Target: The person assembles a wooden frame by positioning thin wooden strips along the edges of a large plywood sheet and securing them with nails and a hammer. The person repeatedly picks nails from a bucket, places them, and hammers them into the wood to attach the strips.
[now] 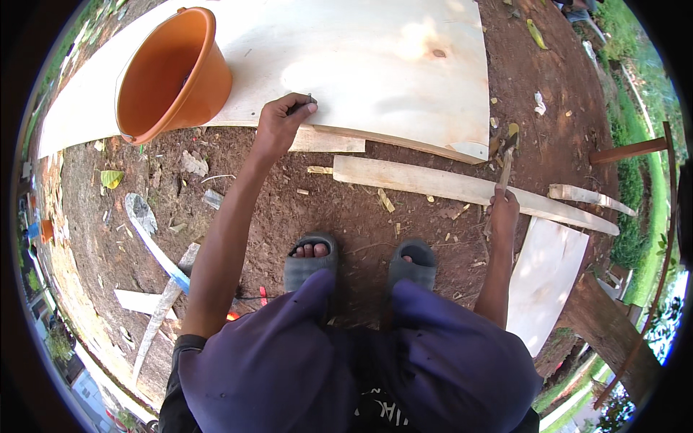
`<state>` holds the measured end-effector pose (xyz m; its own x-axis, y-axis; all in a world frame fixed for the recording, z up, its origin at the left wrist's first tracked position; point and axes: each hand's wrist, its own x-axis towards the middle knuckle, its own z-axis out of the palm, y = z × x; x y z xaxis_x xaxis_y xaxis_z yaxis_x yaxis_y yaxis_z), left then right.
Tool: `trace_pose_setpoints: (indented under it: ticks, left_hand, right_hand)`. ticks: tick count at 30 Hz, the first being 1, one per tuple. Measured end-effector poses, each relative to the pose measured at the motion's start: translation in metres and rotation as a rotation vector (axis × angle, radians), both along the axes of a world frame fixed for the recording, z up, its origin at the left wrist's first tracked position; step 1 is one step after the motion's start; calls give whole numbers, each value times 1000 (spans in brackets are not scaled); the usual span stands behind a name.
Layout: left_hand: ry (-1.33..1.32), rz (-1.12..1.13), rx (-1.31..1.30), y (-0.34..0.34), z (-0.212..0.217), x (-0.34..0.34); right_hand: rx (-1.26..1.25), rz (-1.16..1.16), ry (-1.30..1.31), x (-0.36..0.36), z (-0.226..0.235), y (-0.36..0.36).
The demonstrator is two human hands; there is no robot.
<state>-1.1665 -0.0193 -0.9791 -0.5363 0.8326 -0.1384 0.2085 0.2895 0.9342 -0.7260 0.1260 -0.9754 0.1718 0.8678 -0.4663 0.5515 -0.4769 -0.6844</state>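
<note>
My left hand is at the near edge of a large pale plywood sheet, fingers closed in a pinch. A small dark nail shows at its fingertips. My right hand is wrapped round the wooden handle of a hammer, held out to the right beyond the sheet's near corner. The hammer's head end points away from me and is hard to make out. A long pale board lies on the ground beneath the right hand, roughly parallel to the sheet's edge.
An orange bucket stands tilted-looking on the sheet, left of my left hand. Another plywood piece lies at right, near a thick log. Wood offcuts lie at left. My sandalled feet stand on brown soil with scattered chips.
</note>
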Motion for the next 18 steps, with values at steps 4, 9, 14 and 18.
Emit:
trace_pose_setpoints:
  ticks: [4,9,14,18]
  left_hand:
    - [-4,-43,-28,3,0,1]
    - [24,-56,-18,-1,-7,-1]
    - [14,-70,28,-1,-9,2]
    - [65,-59,36,0,-13,4]
  right_hand:
    - [135,-16,381,3,-5,-29]
    - [-3,179,525,-42,39,-50]
    - [-109,410,598,-77,49,-61]
    - [-108,720,399,-107,63,-60]
